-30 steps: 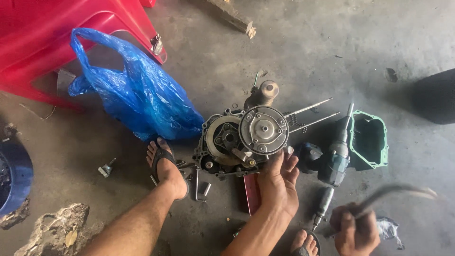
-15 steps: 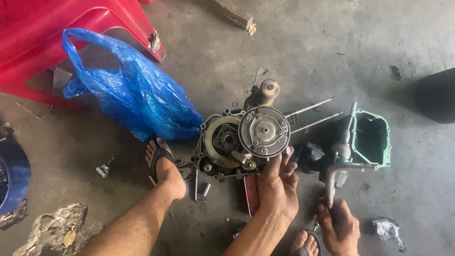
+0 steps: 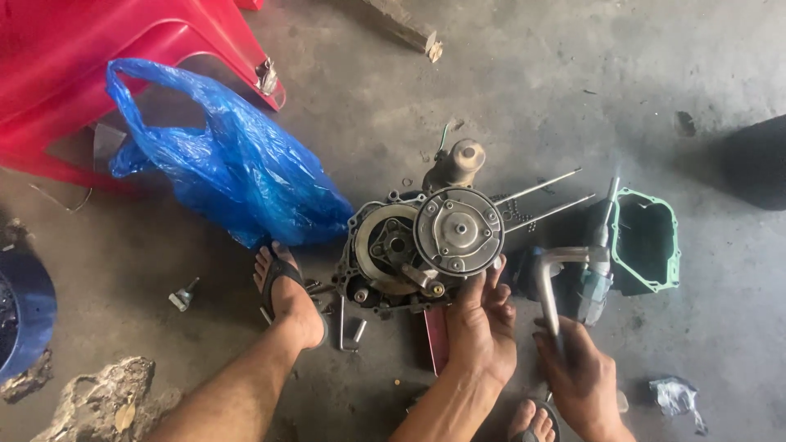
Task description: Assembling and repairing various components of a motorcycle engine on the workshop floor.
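Here, left hand (image 3: 481,323) fingers rest spread on the engine (image 3: 422,245); right hand (image 3: 583,378) fingers grip a bent wrench (image 3: 555,278).

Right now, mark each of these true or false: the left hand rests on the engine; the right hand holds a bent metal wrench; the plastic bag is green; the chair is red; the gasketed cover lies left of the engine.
1. The left hand rests on the engine: true.
2. The right hand holds a bent metal wrench: true.
3. The plastic bag is green: false, it is blue.
4. The chair is red: true.
5. The gasketed cover lies left of the engine: false, it lies to its right.
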